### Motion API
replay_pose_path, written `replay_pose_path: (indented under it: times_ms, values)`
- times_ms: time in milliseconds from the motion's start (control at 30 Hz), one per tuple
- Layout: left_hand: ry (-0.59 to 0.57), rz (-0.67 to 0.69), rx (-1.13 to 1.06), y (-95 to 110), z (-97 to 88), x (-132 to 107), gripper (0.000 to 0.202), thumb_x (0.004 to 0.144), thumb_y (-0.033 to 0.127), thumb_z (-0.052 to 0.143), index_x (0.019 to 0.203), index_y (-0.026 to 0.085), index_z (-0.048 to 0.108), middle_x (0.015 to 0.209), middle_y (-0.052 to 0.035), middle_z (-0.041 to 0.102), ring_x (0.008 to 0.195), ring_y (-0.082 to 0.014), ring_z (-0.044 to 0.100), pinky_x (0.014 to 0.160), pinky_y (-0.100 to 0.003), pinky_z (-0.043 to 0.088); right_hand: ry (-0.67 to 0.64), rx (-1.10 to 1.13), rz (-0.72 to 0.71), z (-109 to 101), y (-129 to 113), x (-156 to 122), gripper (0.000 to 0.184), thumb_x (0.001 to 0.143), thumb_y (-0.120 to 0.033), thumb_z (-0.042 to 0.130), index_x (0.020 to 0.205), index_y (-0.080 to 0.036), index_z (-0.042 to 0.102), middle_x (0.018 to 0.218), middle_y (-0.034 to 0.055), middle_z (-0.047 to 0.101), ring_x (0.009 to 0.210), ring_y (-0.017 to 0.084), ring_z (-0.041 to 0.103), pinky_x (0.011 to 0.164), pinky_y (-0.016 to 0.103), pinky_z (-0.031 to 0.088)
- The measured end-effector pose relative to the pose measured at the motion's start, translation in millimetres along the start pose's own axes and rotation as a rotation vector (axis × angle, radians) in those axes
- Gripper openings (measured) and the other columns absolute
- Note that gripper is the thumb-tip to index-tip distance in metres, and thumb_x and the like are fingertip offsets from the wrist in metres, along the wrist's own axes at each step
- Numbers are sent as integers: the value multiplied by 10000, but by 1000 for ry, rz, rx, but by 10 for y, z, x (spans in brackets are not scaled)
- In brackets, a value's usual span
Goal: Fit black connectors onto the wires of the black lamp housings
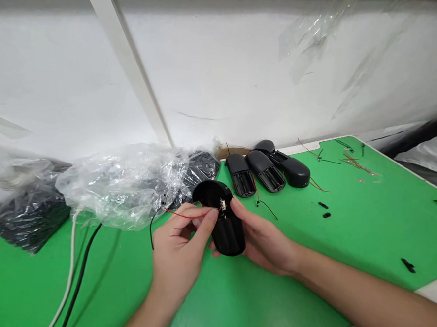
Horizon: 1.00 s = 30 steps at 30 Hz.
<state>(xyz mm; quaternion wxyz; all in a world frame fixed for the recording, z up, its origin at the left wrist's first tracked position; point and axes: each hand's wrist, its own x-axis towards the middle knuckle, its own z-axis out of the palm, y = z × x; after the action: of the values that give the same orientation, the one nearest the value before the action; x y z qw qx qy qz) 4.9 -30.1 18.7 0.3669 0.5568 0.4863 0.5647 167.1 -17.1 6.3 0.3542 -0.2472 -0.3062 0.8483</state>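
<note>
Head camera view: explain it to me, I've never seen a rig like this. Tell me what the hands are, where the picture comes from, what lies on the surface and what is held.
There is no machine here, only a person's two bare hands: the left hand and the right hand. The picture comes from a camera worn on the person's head, looking forward and down. The hands hold an open black plastic casing: the right hand supports it from below, and the left hand pinches a thin red wire running from it. On the green mat lie three more black casings and loose wires. A clear plastic bag lies at the mat's back edge.
</note>
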Motion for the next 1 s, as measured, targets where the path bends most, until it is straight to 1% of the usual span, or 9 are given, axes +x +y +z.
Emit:
replay_pose_path:
  times_ms: [100,267,400,533,633,700,767,867,1000]
  values:
    - [7,-49,-35,43,23,11,66,850,245,765,812,191,769,798,-26,658,634,-87,629,570,-172,536,-15,-17,-32,11,2,-1,542,998,-623,521,1405,-268,489,1258,79,604,881,167,635,850,372,545]
    - [43,-59,-25,126,48,-22,99,845,262,760,838,165,775,686,-16,625,478,-78,560,380,-154,437,-36,-35,-79,-2,16,7,490,1025,-599,488,1399,-283,470,1235,68,605,915,173,631,785,324,528]
    - [82,-43,-6,172,54,-50,100,821,259,778,854,164,780,807,-48,702,514,-113,633,397,-181,493,-38,-41,-104,2,18,16,441,1039,-574,477,1382,-297,467,1198,56,600,954,177,617,779,314,519]
    - [86,-174,-74,162,60,-48,163,794,264,802,886,142,747,605,-36,684,471,-160,649,409,-208,535,-42,-42,-123,31,15,21,440,1051,-553,468,1401,-286,473,1069,43,591,925,155,575,803,303,500]
    - [107,-211,-113,142,61,-42,195,754,282,833,808,132,720,826,-97,760,516,-183,683,382,-226,533,-43,-45,-127,42,17,23,444,1054,-554,459,1405,-282,475,1022,41,579,913,156,556,788,302,493]
    - [114,-226,-138,137,57,-35,231,726,284,854,739,129,684,965,-117,765,512,-179,682,364,-233,524,-37,-66,-136,43,20,22,455,1050,-559,463,1421,-295,464,1077,46,581,942,164,560,793,308,494]
    - [109,-247,-153,139,48,-24,293,695,271,875,667,128,621,979,-111,760,494,-174,672,365,-238,525,-35,-102,-145,43,29,15,479,1045,-567,468,1452,-316,436,1172,51,582,967,171,574,821,324,495]
    - [92,-264,-148,147,32,-10,393,673,246,889,593,132,521,898,-69,745,459,-147,643,358,-218,504,-35,-163,-154,47,52,-2,493,1050,-570,453,1486,-345,405,1317,55,549,976,171,583,866,349,488]
    - [92,-266,-180,134,9,-12,484,696,232,879,572,140,421,765,-9,700,392,-71,545,340,-172,443,-12,-211,-177,58,77,-19,478,1052,-565,453,1472,-338,437,1350,57,534,997,171,556,900,346,478]
